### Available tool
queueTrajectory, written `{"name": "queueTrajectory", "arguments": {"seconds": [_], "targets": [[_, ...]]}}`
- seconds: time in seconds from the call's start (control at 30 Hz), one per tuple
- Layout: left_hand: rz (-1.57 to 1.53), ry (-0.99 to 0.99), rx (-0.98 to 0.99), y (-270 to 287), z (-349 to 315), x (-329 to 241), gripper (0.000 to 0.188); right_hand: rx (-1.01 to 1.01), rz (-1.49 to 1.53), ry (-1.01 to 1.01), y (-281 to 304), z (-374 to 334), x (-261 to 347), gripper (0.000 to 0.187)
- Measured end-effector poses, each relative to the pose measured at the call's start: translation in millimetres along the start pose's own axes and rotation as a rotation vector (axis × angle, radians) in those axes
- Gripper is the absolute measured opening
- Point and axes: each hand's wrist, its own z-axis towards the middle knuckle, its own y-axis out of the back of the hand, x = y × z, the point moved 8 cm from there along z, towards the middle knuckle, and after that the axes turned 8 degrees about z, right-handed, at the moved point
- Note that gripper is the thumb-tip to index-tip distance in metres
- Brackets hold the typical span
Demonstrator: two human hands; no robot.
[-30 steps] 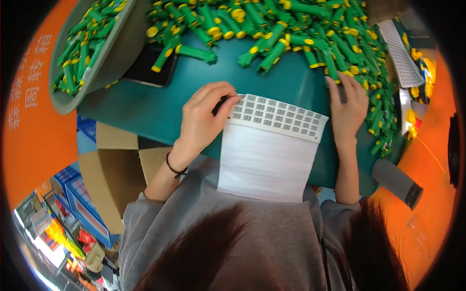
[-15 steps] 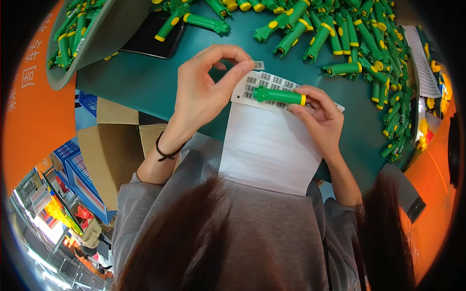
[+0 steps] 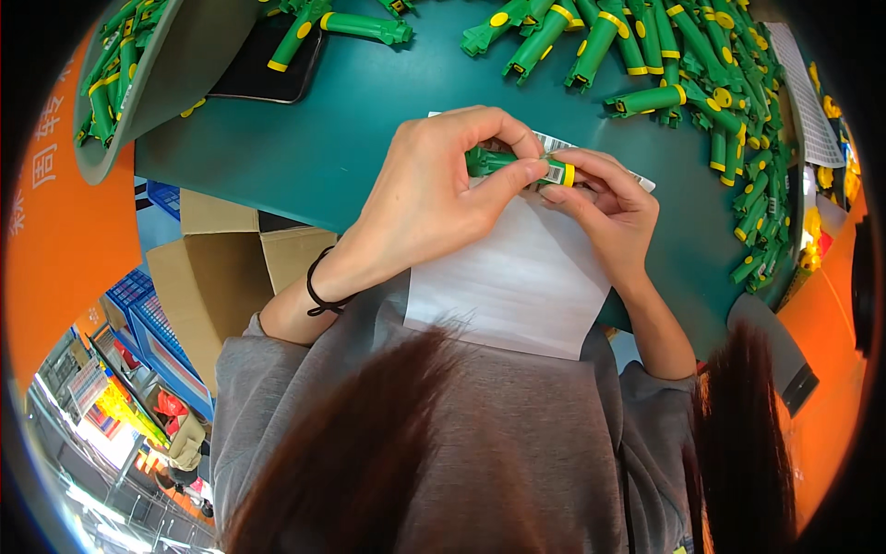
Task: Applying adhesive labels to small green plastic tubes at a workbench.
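A green plastic tube with a yellow end ring [image 3: 568, 174] is held crosswise between my hands, above a white sheet. My left hand [image 3: 438, 180] is closed round its green end, thumb and fingers pressing at a small barcode sticker [image 3: 555, 174] that lies on the tube near the ring. With bent fingers, my right hand [image 3: 616, 205] grips the ring end. Under the tube, the sheet of barcode stickers [image 3: 554, 142] is mostly hidden by my hands. Its plain white backing [image 3: 503, 277] hangs over the table edge toward my lap.
Many similar green tubes [image 3: 711, 88] are heaped at the far right. A grey bin [image 3: 175, 102] of tubes stands at the far left, beside a black flat tray-like object [image 3: 277, 69]. An open cardboard box [image 3: 221, 268] and blue crates [image 3: 161, 342] sit left below the green table [image 3: 369, 120].
My left hand has moved right, from the sheet's left end onto the tube, bringing the small sticker it was pinching. The sticker now lies on the tube.
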Motion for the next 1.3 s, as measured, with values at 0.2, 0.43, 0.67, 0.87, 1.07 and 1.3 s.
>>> {"name": "queueTrajectory", "arguments": {"seconds": [0.2, 0.43, 0.67, 0.87, 1.07, 1.3], "targets": [[0.018, 0.000, -0.033, -0.2, -1.1, 1.6, 0.009, -0.015, 0.002, -0.007, -0.6, 0.6, 0.3, 0.040], [0.123, -0.076, -0.078, -0.5, -1.6, -6.2, 0.010, -0.015, 0.003, 0.005, 2.8, 0.4, 1.2, 0.039], [0.127, -0.154, -0.013, -8.6, 1.2, -12.5, 0.020, 0.022, -0.076, 0.058, 0.0, -5.3, 19.7, 0.039], [-0.188, 0.018, 0.151, -19.2, 8.8, 2.6, 0.029, 0.018, -0.050, 0.088, -0.8, -0.1, 23.9, 0.043], [0.045, -0.247, -0.136, 29.0, 1.1, -23.5, 0.020, 0.007, -0.308, 0.241, 8.6, 11.6, 51.5, 0.046], [0.255, -0.385, -1.321, 253.6, -64.2, -47.5, 0.027, -0.147, -1.418, 0.459, 44.9, 38.3, 87.9, 0.038]]}}
